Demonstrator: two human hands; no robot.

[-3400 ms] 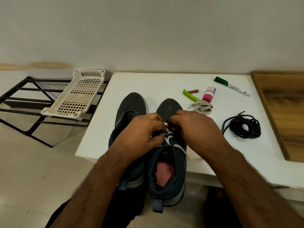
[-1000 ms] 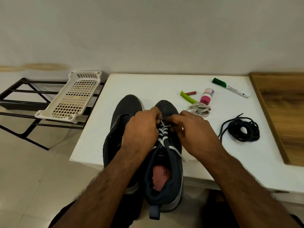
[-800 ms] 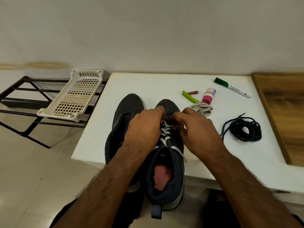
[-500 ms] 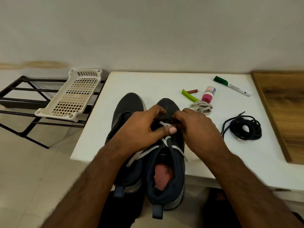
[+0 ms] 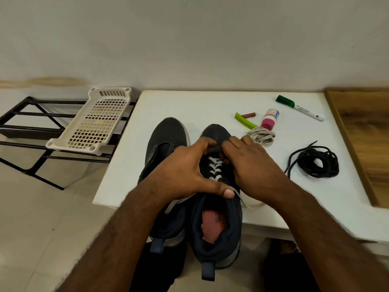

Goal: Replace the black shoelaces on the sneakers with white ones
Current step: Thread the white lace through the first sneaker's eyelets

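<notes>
Two dark sneakers stand at the white table's [image 5: 189,102] front edge. The left sneaker [image 5: 166,135] has no lace. The right sneaker [image 5: 219,234] carries a white lace [image 5: 214,169] crossed through its lower eyelets. My left hand [image 5: 183,171] grips the right sneaker's left side, its thumb lying across the tongue. My right hand [image 5: 254,165] pinches the lace near the toe-end eyelets; its fingertips are curled out of sight. A loose lace end trails out under each hand. A spare white lace bundle [image 5: 262,137] and a coil of black laces [image 5: 315,163] lie to the right.
Behind the shoes lie a green clip [image 5: 245,122], a pink-capped bottle [image 5: 269,119] and a green-capped marker [image 5: 300,107]. A wooden board [image 5: 362,135] borders the table's right. A white slotted tray [image 5: 94,121] rests on a black rack [image 5: 23,125] at left.
My left hand has slid back along the shoe, its thumb moving from the crossed laces down onto the tongue. The crossed white lace is now uncovered. My right hand stays at the toe-end eyelets.
</notes>
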